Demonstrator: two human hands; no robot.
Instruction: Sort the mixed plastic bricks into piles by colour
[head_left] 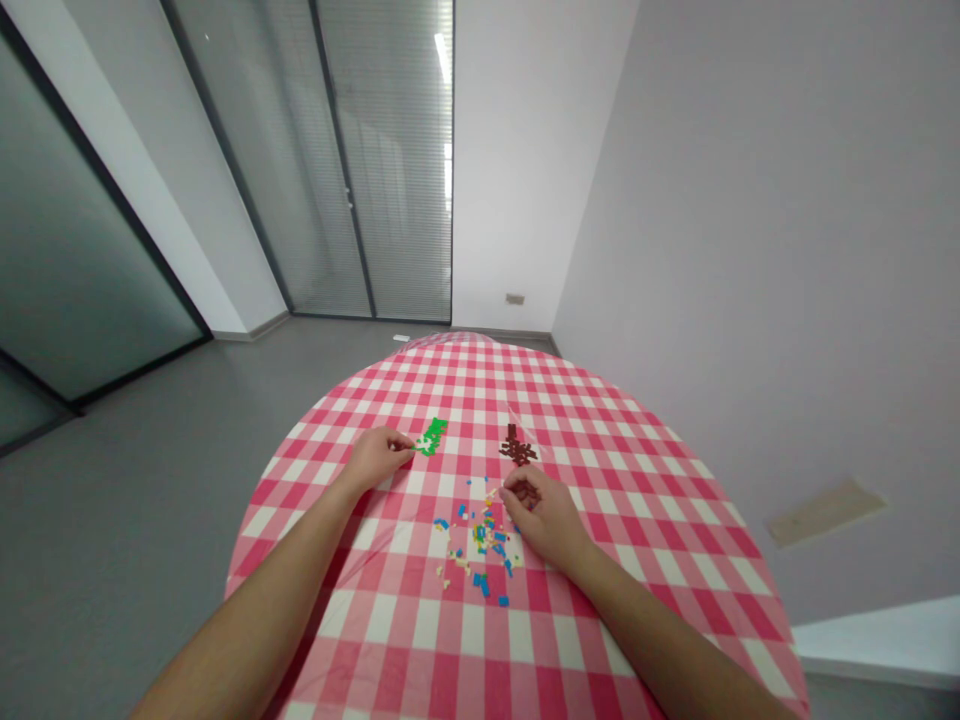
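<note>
My left hand (381,456) is at the left edge of a small heap of green toy bricks (433,436), thumb and fingers pinched together. A bit of green shows right at its fingertips. Across from it, my right hand (546,508) hovers over the right side of scattered mixed bricks (481,535), in blue, yellow, white and green. Its fingers are curled into a pinch; whatever is between them is too small to make out. Just beyond the right hand lies a heap of dark brown bricks (517,446).
A red-and-white checked cloth (480,385) covers the round-edged table. Near the brown heap lies what looks like clear plastic film (536,440). A plain wall (750,250) rises to the right, with glass partitions (375,150) beyond the table's far left.
</note>
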